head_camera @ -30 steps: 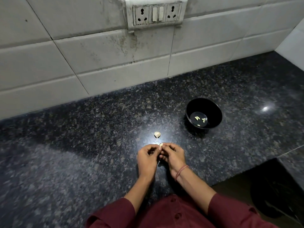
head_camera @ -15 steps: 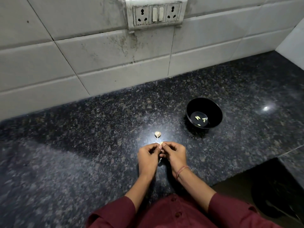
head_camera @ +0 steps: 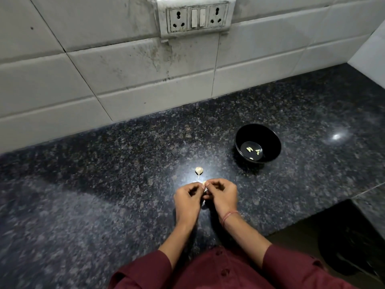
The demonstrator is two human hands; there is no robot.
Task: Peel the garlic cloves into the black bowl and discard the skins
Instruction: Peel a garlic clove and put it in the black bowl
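While the left hand [head_camera: 187, 200] and right hand [head_camera: 221, 197] pinch a clove [head_camera: 204, 183] between them, left of the bowl [head_camera: 270, 140], a few peeled cloves [head_camera: 253, 151] lie inside it. One unpeeled clove [head_camera: 199, 170] waits beside the hands; probably past halfway.

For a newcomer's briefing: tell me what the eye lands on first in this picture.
The left hand and right hand meet low over the counter, pinching a clove between them. A loose clove lies just beyond, in the glare. To the right, the bowl holds a few peeled cloves.
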